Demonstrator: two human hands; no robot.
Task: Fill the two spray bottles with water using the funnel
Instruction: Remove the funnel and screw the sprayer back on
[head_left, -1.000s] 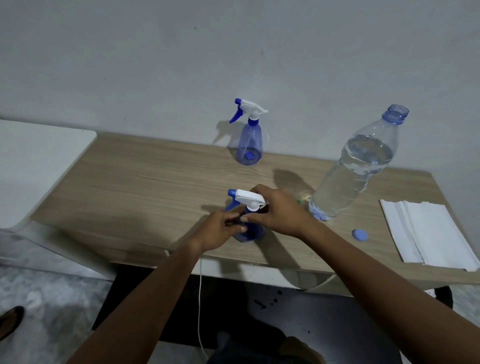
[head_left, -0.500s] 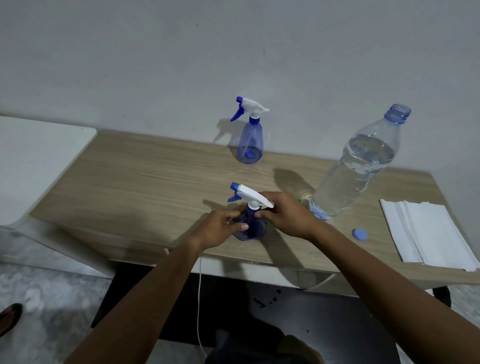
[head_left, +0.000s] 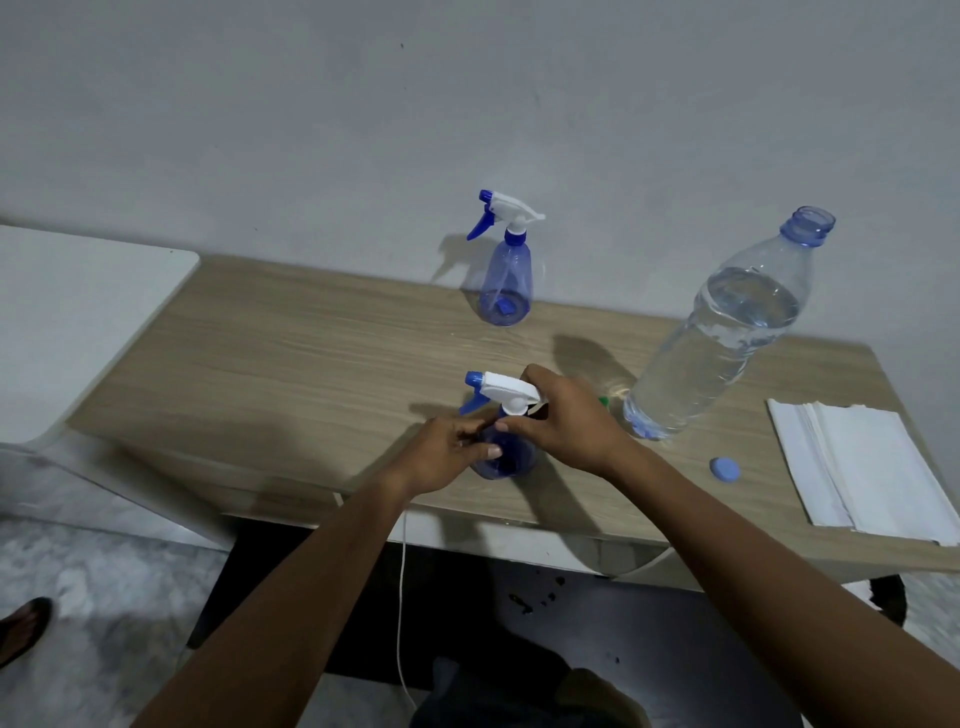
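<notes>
Two hands on the near bottle, one of two spray bottles on the tabletop.

Counted: two spray bottles, one water bottle (head_left: 722, 343), one loose blue cap (head_left: 725, 470), one stack of white paper (head_left: 872, 467). The near bottle (head_left: 514, 460) stands upright at the front edge of the tabletop (head_left: 311, 353), long axis vertical, its white head and blue nozzle pointing left. The left hand (head_left: 447, 452) curls round its blue body; the right hand (head_left: 571, 421) pinches the neck just under the head, fingers bent. The far bottle (head_left: 506, 280) stands upright by the wall, nozzle also pointing left. The water bottle stands uncapped to the right, mostly full. A green bit (head_left: 603, 400) shows behind the right hand; what it is cannot be told.
</notes>
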